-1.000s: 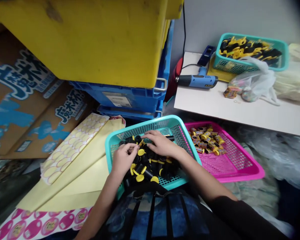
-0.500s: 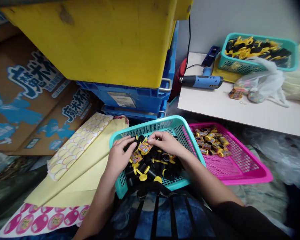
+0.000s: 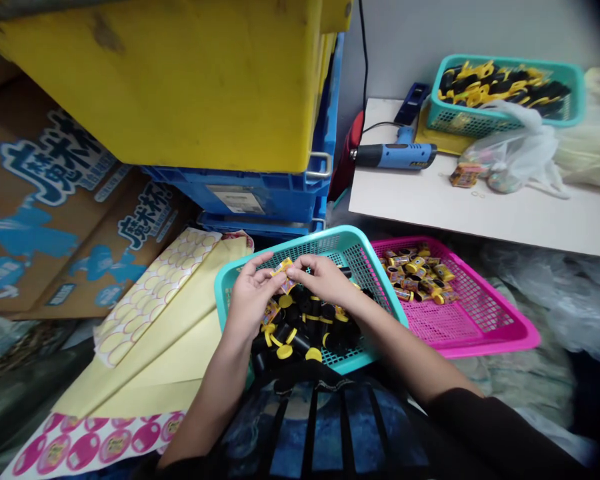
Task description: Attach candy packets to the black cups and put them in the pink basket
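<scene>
Closest to the camera, a teal plastic mesh basket (image 3: 300, 241) sits just in front of the person's dark printed top (image 3: 325, 427). To its left lie sheets of cream sticker paper (image 3: 150, 300) and a strip of round pink labels (image 3: 95, 443). To its right, touching its edge, is a shallow pink mesh basket (image 3: 500, 330) holding small wrapped, label-covered cylinders (image 3: 415, 277).

Both hands are above the teal basket. The left hand (image 3: 250, 300) and right hand (image 3: 320, 280) face each other, with their fingers (image 3: 300, 265) nearly closed on a small printed packet (image 3: 283, 275), pinching it between them. The packet is bright yellow and orange, with print too small to read. Below the hands, a loose heap of black cylinders with yellow caps (image 3: 300, 327) fills the basket.

Farther back, stacked blue crates (image 3: 240, 197) stand under a large yellow crate (image 3: 155, 80), beside printed cardboard boxes (image 3: 55, 200). On a white table (image 3: 480, 220) at the right are a blue heat gun (image 3: 395, 157), a white plastic bag (image 3: 515, 150), and another teal basket (image 3: 505, 100) of black and yellow pieces.
</scene>
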The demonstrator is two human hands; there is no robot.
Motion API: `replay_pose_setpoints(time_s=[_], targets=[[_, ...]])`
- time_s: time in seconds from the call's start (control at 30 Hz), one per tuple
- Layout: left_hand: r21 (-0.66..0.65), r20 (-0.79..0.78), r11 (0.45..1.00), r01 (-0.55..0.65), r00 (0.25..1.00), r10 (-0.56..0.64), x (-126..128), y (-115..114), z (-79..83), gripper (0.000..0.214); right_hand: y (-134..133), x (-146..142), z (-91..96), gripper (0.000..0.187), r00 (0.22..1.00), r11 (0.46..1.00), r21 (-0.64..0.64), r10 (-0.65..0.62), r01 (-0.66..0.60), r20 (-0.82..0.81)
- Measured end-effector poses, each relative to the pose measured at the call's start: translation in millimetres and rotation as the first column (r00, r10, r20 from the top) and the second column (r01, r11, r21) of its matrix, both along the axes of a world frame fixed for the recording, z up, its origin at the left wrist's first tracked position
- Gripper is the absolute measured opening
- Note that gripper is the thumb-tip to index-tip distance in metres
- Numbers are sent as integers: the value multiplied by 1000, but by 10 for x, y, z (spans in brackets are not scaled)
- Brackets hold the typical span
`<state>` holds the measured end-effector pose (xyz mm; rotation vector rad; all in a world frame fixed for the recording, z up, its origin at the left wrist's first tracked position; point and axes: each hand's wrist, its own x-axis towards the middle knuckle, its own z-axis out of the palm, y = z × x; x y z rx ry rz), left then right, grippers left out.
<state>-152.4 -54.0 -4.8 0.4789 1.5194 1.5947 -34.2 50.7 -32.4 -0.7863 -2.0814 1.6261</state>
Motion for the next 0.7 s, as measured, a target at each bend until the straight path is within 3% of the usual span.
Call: replay_pose_setpoints(time_s=[0.1,0.17,0.23,0.27,0.3,0.37,0.43,0.5,0.53,0.6,0.63,0.7], targets=[[-29,-103,1000,-2,995,-1,-38,-6,-13,59,27,-13,34,45,1000,1000,23,15,-16,8],[-50,-186,997,-55,981,45,-74,-18,-39,49,50,-12,43,47,1000,999,35,19,-19,-4],[-71,-259,989,-126,960,104,-121,-39,-69,37,47,-6,26,37,995,983,170,53,-66,82],[-80,-283,985,-154,951,126,-147,-52,-84,32,30,-3,5,26,979,952,267,108,-152,171],[-88,-296,980,-177,944,144,-174,-65,-98,30,0,-4,-26,18,944,893,358,177,-273,278],[-98,-288,974,-205,943,169,-222,-88,-125,31,-83,-20,-114,34,839,709,482,302,-515,453],[-98,-223,974,-204,958,178,-252,-106,-151,35,-168,-54,-219,37,774,546,557,348,-626,528],[-90,-102,983,-160,983,151,-263,-123,-175,38,-212,-87,-309,29,772,464,617,353,-636,529],[-85,-45,988,-130,991,127,-264,-132,-185,39,-212,-94,-340,28,776,449,632,364,-631,516],[-84,-3,992,-95,995,95,-264,-153,-198,41,-174,-79,-364,24,802,490,635,384,-598,458],[-91,-19,991,-100,995,98,-266,-164,-200,42,-142,-54,-358,24,832,552,623,386,-554,398],[-114,-78,983,-146,987,137,-273,-186,-198,42,-70,22,-316,28,922,750,538,322,-386,213]])
